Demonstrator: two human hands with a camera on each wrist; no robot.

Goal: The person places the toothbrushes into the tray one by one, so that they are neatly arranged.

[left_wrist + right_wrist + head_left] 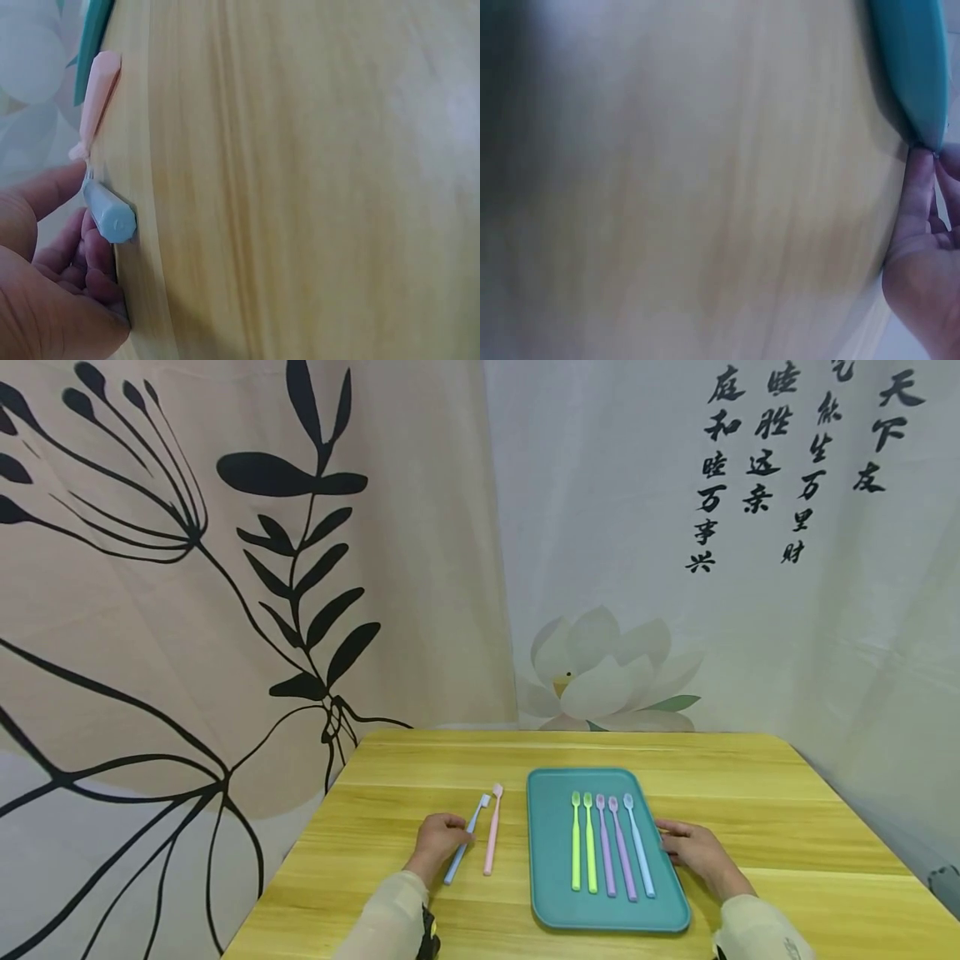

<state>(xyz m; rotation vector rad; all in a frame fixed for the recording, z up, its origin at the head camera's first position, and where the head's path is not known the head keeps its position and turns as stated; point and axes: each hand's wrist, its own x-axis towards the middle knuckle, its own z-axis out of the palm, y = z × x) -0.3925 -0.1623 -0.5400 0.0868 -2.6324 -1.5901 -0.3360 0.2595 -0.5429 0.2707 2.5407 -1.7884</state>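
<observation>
In the head view my left hand (441, 841) is over a light-blue toothbrush (457, 860) left of the tray. The left wrist view shows the handle of this blue toothbrush (111, 214) between the thumb and the bent fingers. A pink toothbrush (492, 835) lies just right of it, bristle end away from me. My right hand (697, 852) holds the right rim of a teal tray (555, 906), with its fingertips (921, 161) at the edge. On the tray lie green toothbrushes (588, 852), purple toothbrushes (621, 852) and another blue toothbrush (640, 852), side by side.
The wooden table (787, 827) runs back to a hanging cloth (435, 568) printed with plants, a pale flower and dark characters. Table surface extends on both sides of the tray.
</observation>
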